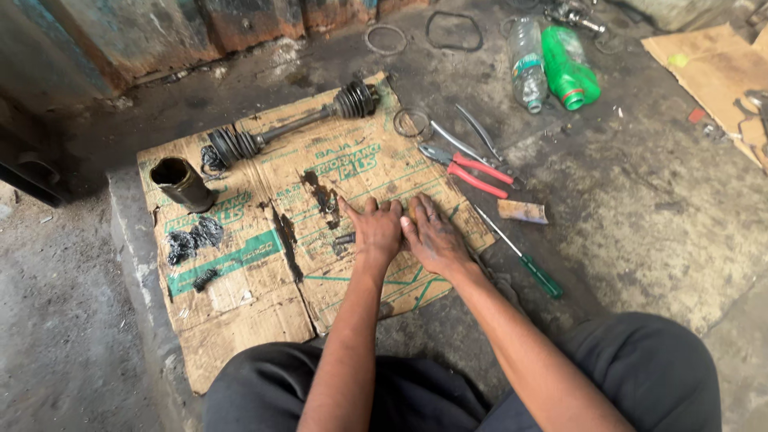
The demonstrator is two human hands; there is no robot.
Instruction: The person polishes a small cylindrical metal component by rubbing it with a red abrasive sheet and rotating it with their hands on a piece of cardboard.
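Observation:
My left hand (376, 230) and my right hand (432, 234) lie side by side, flat, palms down, on a greasy sheet of cardboard (240, 280) spread on the concrete floor. Both hands hold nothing and their fingers are spread forward. A small dark metal part (344, 238) lies just left of my left hand. Further back on the cardboard lies a drive shaft (292, 126) with a ribbed rubber boot at each end. A dark metal cup-shaped joint housing (182, 182) stands upright at the cardboard's left.
Red-handled pliers (468, 170) and another pair of pliers (480, 132) lie right of the cardboard, with a green-handled screwdriver (524, 260) and a small wood block (522, 210). A clear bottle (528, 64) and green bottle (570, 68) lie behind. Black greasy scraps (192, 238) sit at the left.

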